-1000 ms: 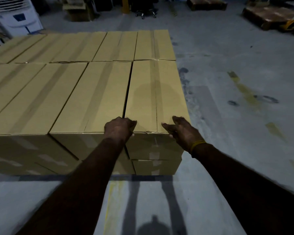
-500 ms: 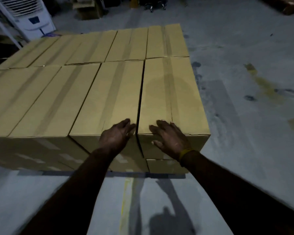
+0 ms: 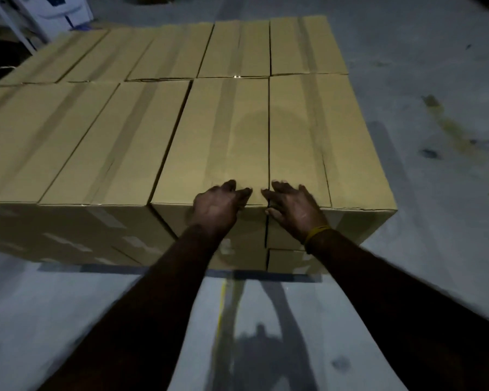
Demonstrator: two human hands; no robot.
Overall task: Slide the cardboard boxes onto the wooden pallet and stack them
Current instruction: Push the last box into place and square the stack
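Tan taped cardboard boxes stand packed in rows as a low stack. The rightmost near box [image 3: 322, 142] sits tight against its neighbour [image 3: 215, 142], with only a thin seam between them. My left hand [image 3: 219, 206] rests on the near top edge of the neighbour box, fingers reaching over onto its top. My right hand [image 3: 292, 211], a yellow band at its wrist, lies over the near top edge of the rightmost box just right of the seam, fingers fairly straight and thumb on the front face. A dark strip [image 3: 96, 268] shows under the stack; whether it is the pallet I cannot tell.
Grey concrete floor [image 3: 435, 80] with stains spreads to the right and in front of the stack. A white appliance [image 3: 65, 9] stands at the back left beyond the boxes. A lower box [image 3: 288, 261] shows under the rightmost one.
The gap between the two near right boxes has closed to a thin seam. My right hand moved left toward the seam, and both hands now sit close together on the near edge.
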